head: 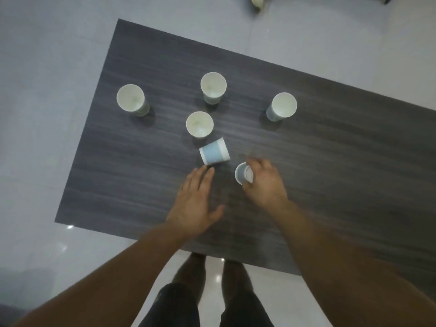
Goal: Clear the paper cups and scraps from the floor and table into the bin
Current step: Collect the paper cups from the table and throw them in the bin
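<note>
Our right hand (pixel 264 182) is curled around a small paper cup (pixel 243 176), fingers wrapped over its side, cup tipped so its base points left – it sits low over the table (pixel 330 161), contact with the top not clear. Our left hand (pixel 195 201) is flat and spread, palm down, fingers together-ish with the thumb out to the right, holding nothing; its fingertips (pixel 207 171) are just short of a tipped cup (pixel 214 154) lying on its side, blue band up, mouth toward the left. We can't tell if they touch.

Just beyond the tipped cup stands an upright cup (pixel 199 124), very near it. Farther out, three more upright ones – a left cup (pixel 131 98) near the table's left edge, a middle cup (pixel 213 85), a right cup (pixel 283 105) – well apart from each other. All look empty, white inside.

Table is dark grey woodgrain, set at an angle on a pale tiled floor (pixel 47 67). Our legs and dark shorts (pixel 179 308) show below the near edge. A blurred pale object (pixel 257 0) sits on the floor at the top edge, unidentifiable. No bin in view.
</note>
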The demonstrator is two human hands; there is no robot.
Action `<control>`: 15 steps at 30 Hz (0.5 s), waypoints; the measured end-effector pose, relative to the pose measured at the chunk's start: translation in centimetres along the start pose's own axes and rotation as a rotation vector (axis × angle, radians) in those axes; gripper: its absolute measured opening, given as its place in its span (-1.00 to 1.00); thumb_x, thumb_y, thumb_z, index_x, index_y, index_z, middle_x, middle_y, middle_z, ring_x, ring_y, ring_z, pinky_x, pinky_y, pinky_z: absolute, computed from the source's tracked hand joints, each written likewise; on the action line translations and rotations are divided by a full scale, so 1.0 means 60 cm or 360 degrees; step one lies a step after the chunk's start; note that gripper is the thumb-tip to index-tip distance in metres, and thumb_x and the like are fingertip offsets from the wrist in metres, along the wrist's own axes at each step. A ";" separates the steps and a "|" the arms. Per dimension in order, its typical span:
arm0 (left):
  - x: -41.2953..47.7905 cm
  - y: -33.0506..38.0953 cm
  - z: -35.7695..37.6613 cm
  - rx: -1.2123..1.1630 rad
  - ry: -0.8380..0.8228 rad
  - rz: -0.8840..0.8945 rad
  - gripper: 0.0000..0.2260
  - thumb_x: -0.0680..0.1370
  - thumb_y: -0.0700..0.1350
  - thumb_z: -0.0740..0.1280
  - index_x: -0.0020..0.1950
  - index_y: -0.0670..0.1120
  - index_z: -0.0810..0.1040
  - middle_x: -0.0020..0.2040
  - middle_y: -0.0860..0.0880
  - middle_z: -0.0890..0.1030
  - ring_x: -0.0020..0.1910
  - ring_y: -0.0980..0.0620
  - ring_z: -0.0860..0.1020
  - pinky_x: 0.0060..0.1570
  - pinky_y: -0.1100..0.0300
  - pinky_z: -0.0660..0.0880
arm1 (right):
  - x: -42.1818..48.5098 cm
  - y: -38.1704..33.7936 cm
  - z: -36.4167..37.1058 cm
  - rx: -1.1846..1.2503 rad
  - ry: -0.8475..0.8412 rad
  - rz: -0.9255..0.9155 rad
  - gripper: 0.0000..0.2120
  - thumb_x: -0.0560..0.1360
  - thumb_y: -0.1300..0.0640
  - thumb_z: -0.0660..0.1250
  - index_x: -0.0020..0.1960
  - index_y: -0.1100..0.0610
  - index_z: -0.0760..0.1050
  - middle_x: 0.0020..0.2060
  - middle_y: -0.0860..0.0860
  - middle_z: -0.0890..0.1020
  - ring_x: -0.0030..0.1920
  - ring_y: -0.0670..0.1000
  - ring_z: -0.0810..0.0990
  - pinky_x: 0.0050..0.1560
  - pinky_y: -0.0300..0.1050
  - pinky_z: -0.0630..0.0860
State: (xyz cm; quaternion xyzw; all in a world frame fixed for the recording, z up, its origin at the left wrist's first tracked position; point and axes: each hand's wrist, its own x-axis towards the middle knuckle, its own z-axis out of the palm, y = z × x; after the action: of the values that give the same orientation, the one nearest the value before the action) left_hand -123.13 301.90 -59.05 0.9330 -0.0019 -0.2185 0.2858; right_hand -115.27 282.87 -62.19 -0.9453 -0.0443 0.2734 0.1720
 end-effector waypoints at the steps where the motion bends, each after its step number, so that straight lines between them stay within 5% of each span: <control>1: 0.001 0.002 0.001 -0.0034 -0.0007 0.0017 -0.20 0.49 0.17 0.33 0.56 -0.07 -0.02 0.56 -0.05 0.02 0.53 -0.01 -0.05 0.49 0.14 -0.05 | -0.008 0.001 0.002 0.0192 0.0073 0.0037 -0.42 0.44 0.09 0.39 0.44 0.03 0.35 0.32 0.04 0.41 0.25 0.11 0.44 0.25 -0.07 0.38; 4: 0.002 0.012 -0.006 -0.0178 -0.0002 0.0071 -0.20 0.46 0.11 0.40 0.55 -0.09 0.06 0.53 -0.07 0.13 0.51 0.00 0.08 0.48 0.11 0.10 | -0.039 -0.009 -0.001 0.1109 0.0178 0.0269 -0.62 0.47 0.09 0.43 0.27 0.00 0.50 0.07 -0.11 0.58 0.06 -0.08 0.55 0.04 -0.26 0.46; 8: 0.007 0.026 -0.029 -0.0475 0.0067 0.0068 -0.20 0.40 0.06 0.48 0.52 -0.08 0.16 0.45 -0.03 0.31 0.42 0.05 0.29 0.37 0.13 0.30 | -0.046 -0.035 -0.007 0.1924 -0.0070 0.0509 -0.88 0.47 0.12 0.41 0.00 -0.01 0.60 -0.21 -0.08 0.68 -0.23 -0.08 0.65 -0.40 -0.18 0.53; 13: 0.017 0.020 -0.055 -0.0681 0.0136 0.0043 -0.32 0.38 0.03 0.45 0.44 -0.04 0.28 0.33 0.02 0.38 0.28 0.10 0.41 0.24 0.04 0.44 | -0.026 -0.056 -0.009 0.1924 -0.0423 0.0504 -0.74 0.34 -0.04 0.31 -0.05 0.00 0.66 -0.20 0.05 0.68 -0.27 0.01 0.62 -0.42 -0.12 0.49; 15: 0.018 0.009 -0.057 -0.0670 0.0188 0.0003 -0.36 0.39 -0.01 0.47 0.41 -0.02 0.33 0.28 0.02 0.40 0.24 0.09 0.44 0.20 0.01 0.46 | -0.004 -0.058 -0.011 0.1652 -0.0375 0.0352 -0.69 0.37 -0.15 0.29 0.02 -0.06 0.63 -0.11 -0.04 0.68 -0.15 -0.05 0.65 -0.25 -0.12 0.56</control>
State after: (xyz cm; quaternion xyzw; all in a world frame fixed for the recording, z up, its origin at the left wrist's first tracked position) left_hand -120.69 303.13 -56.69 0.8640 0.0597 -0.1588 0.4741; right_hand -115.10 285.88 -60.31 -0.6981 0.1774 0.3800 0.5803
